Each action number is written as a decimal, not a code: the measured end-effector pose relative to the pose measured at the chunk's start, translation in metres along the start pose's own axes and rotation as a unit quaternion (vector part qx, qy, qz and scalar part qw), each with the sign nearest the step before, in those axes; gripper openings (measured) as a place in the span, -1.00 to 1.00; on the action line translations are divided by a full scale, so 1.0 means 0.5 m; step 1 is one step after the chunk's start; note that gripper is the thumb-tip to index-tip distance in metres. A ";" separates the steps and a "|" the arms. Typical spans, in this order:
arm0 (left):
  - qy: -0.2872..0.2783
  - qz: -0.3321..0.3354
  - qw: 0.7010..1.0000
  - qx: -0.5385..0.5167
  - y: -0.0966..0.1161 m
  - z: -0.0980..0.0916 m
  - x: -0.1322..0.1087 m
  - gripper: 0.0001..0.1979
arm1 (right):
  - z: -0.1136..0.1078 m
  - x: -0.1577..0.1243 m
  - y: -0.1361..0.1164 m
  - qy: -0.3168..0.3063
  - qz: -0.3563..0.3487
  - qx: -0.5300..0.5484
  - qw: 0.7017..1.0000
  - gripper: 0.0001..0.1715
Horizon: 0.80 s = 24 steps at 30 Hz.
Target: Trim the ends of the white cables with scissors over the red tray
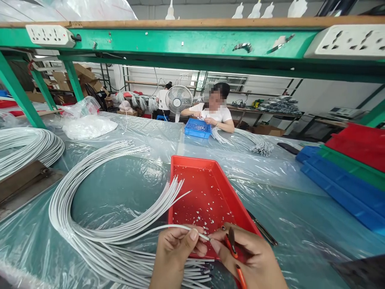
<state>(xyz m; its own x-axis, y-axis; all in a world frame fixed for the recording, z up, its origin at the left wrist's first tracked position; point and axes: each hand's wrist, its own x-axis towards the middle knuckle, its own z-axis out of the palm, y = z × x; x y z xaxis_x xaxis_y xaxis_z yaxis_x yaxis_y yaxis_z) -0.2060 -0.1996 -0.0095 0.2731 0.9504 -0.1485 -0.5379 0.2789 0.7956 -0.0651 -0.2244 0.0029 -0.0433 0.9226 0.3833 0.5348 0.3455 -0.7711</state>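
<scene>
Left hand (pixel 177 251) pinches white cable (pixel 144 233) end over red tray (pixel 207 192). Right hand (pixel 249 257) grips orange-handled cutter (pixel 233 249), touching cable tip. Cable bundle (pixel 90 224) curls across plastic-covered bench (pixel 300 224).

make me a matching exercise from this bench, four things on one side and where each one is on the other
1 red tray
2 small blue tray
3 cutters
4 single white wire

a in the right hand
b before the person opposite
c pinched by the left hand
d just beyond both hands

Pairs: 1-d, 2-b, 3-a, 4-c
</scene>
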 end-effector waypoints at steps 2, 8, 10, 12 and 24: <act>-0.012 0.011 1.000 0.018 0.002 0.001 -0.007 -0.78 | -0.006 -0.002 0.000 -0.022 0.047 0.060 0.997 -0.87; -0.026 0.005 0.997 0.073 0.007 -0.003 -0.013 -0.75 | -0.011 -0.002 -0.011 -0.049 0.052 0.025 0.997 -0.87; -0.027 0.016 0.995 0.091 0.007 -0.005 -0.012 -0.73 | -0.011 -0.003 -0.017 -0.038 0.018 -0.025 0.999 -0.82; -0.034 0.024 0.993 0.107 0.006 -0.007 -0.010 -0.73 | -0.013 -0.003 -0.023 -0.046 0.001 -0.089 0.995 -0.79; -0.099 -0.011 0.984 0.147 0.023 -0.018 -0.002 -0.73 | 0.001 0.017 -0.025 -0.136 0.130 -0.011 0.982 -0.79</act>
<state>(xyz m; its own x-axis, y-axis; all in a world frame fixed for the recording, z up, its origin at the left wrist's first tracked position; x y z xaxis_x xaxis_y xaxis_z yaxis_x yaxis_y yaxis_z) -0.2196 -0.1959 -0.0055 0.4480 0.8910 -0.0740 -0.2846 0.2206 0.9329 -0.0727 -0.2210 0.0154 -0.1254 0.9919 0.0216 0.5750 0.0904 -0.8131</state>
